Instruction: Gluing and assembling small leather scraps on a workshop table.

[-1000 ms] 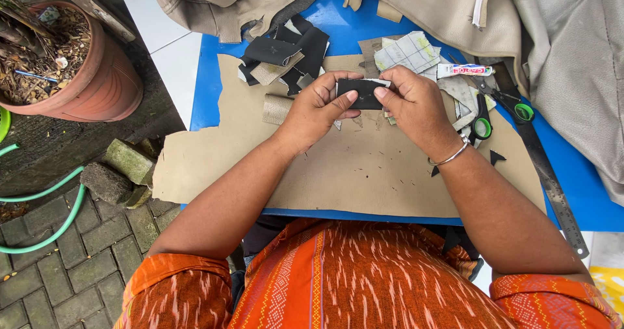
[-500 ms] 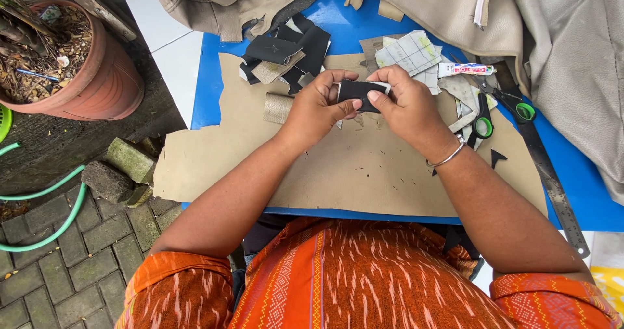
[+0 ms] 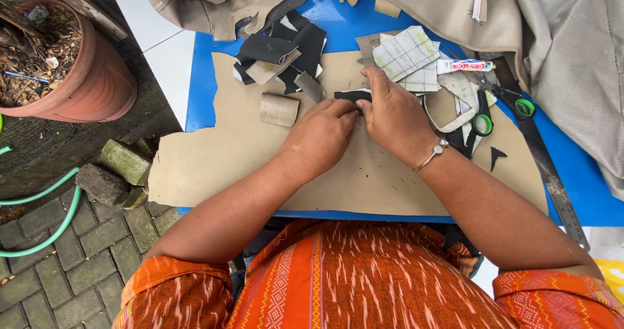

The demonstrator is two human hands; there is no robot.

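**Two hands pressed one black strip onto tan card**

One blue counter [image 3: 201,88] carried the work, smooth and flat. Grey-beige cloth [image 3: 572,56], grainy like leatherette, lay heaped along its far and right edges. One large tan card [image 3: 214,166], matte and ragged at its left edge, covered most of the counter, its surface flecked with small dark cuts. To the left, off the counter, stood one round terracotta pot [image 3: 97,88] filled with dry litter, beside two mossy stone blocks [image 3: 123,160] and one green hose [image 3: 45,231] curving over grey pavers.

At the far side of the card lay a pile of black scraps [image 3: 302,40], some folded, mixed with tan pieces, and one short ribbed tan roll [image 3: 279,109]. Several checked paper patterns [image 3: 406,53] sat to the right, with one small white glue tube [image 3: 465,65] just beside them. Two pairs of scissors [image 3: 484,118] with green-lined black handles lay near the right forearm, and one long steel ruler [image 3: 552,179] ran down the right edge.

The left hand [image 3: 322,134] was curled, fingertips down on the near end of a small black strip [image 3: 354,96]. The right hand [image 3: 390,111], wearing one thin silver bangle [image 3: 432,155], was bent over the same strip, its fingers closed on it and pinning it flat. The strip lay on the card, at the middle of its far edge, mostly hidden by both hands.
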